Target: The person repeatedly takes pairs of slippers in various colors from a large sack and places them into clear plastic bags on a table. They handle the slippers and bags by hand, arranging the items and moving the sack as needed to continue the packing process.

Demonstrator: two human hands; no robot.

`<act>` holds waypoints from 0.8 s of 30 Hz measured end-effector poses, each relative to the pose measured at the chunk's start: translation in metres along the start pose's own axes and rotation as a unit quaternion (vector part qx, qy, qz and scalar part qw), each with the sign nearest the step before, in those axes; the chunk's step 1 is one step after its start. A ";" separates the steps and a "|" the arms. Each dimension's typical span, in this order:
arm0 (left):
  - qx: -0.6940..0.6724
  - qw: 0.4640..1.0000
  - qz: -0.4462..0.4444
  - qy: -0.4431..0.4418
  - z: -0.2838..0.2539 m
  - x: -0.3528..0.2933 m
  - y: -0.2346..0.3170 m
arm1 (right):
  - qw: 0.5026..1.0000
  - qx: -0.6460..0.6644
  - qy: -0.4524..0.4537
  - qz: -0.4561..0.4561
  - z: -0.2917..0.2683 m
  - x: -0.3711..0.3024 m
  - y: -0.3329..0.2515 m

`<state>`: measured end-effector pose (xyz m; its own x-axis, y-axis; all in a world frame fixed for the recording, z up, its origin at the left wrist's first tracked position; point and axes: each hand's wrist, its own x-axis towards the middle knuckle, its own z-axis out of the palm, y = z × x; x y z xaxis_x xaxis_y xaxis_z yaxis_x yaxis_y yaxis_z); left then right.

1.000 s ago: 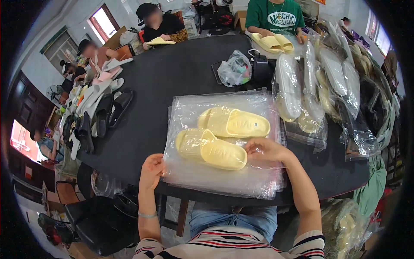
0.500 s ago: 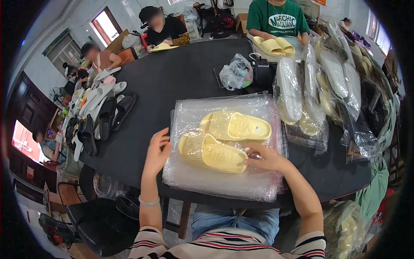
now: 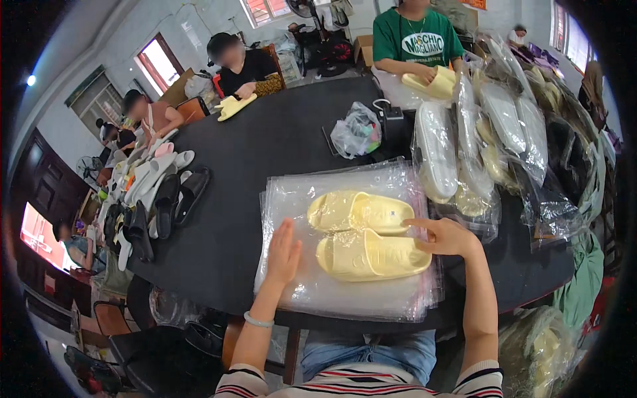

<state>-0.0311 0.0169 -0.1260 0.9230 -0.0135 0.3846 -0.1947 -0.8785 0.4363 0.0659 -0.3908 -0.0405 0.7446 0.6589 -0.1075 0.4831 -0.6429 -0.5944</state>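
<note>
Two pale yellow slide slippers lie side by side on a stack of clear plastic bags (image 3: 292, 199), heels toward the right. My right hand (image 3: 451, 237) is at their heels with finger and thumb apart. Its index finger reaches to the heel of the far slipper (image 3: 361, 212), and its thumb is by the heel of the near slipper (image 3: 375, 257). Left of the slippers, my left hand (image 3: 284, 255) hovers over or rests on the bags, fingers stretched out and holding nothing. Whether it touches the plastic I cannot tell.
Bagged slippers (image 3: 438, 146) pile up on the right of the black table (image 3: 232, 159). Beyond my bags sit a crumpled clear bag (image 3: 358, 129) and a black box (image 3: 390, 123). Loose slippers (image 3: 169, 199) crowd the left edge. Co-workers handle yellow slippers (image 3: 434, 83) across the table.
The near slipper has moved right, bringing its heel about level with the far one's. My right hand has shifted right and loosened from its heel. My left hand has come in over the bags.
</note>
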 end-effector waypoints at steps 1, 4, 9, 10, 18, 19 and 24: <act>0.025 1.000 0.003 -0.005 0.001 0.000 0.002 | 0.999 -0.028 0.030 -0.008 0.003 0.001 -0.005; 0.061 0.998 -0.009 -0.032 0.001 0.001 0.009 | 0.986 -0.092 0.116 -0.074 0.021 0.009 -0.019; 0.074 0.996 -0.004 -0.040 0.000 0.002 0.018 | 0.948 -0.184 0.178 -0.188 0.049 0.038 -0.045; 0.078 0.996 -0.002 -0.041 -0.001 0.002 0.017 | 0.941 -0.203 0.179 -0.205 0.048 0.048 -0.052; 0.076 0.997 0.006 -0.033 0.000 0.005 0.013 | 0.951 -0.200 0.137 -0.193 0.072 0.088 -0.039; 0.070 0.997 -0.003 -0.035 0.000 0.002 0.011 | 0.964 -0.200 0.121 -0.125 0.069 0.079 -0.040; 0.052 0.998 -0.004 -0.030 0.000 0.002 0.016 | 0.969 -0.124 0.214 -0.001 0.047 0.001 0.012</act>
<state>-0.0329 0.0031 -0.1182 0.9430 -0.0323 0.3311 -0.1547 -0.9237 0.3504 0.0505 -0.3791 -0.0853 0.8408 0.4723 0.2644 0.5409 -0.7511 -0.3785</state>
